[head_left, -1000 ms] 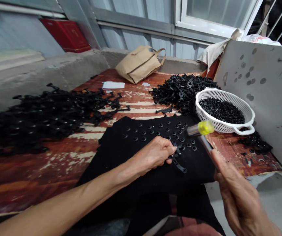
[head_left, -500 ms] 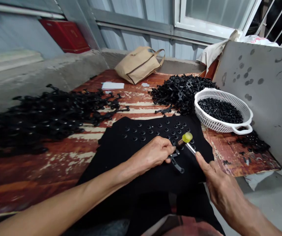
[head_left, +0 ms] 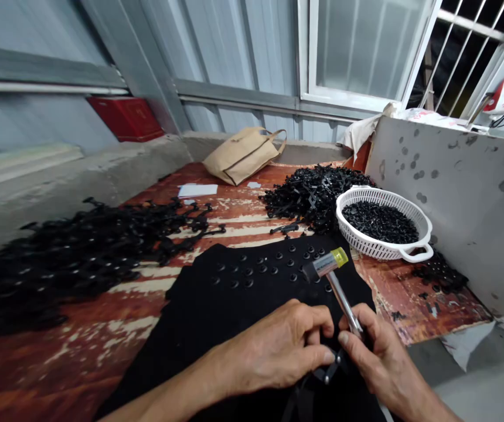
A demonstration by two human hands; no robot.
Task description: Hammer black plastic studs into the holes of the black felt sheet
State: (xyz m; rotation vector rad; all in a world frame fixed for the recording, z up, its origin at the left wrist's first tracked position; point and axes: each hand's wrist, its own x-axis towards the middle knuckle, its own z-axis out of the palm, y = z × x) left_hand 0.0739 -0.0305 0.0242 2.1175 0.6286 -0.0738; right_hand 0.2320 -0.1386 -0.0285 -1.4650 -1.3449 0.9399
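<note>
My left hand and my right hand meet low at the front, over a black mat dotted with several small black buttons. The left fingers pinch a small black plastic strap piece. My right hand grips the metal handle of a small hammer with a yellow and grey head, which points up and away over the mat. The right fingertips also touch the strap piece.
A white basket of small black parts stands at the right. A heap of black plastic pieces lies behind it, a larger heap at the left. A tan bag rests at the back. A grey board walls the right side.
The hammer came down on the piece, then lifted off. Both hands drew back toward me and closed together on the strap piece. The view tilted upward.
</note>
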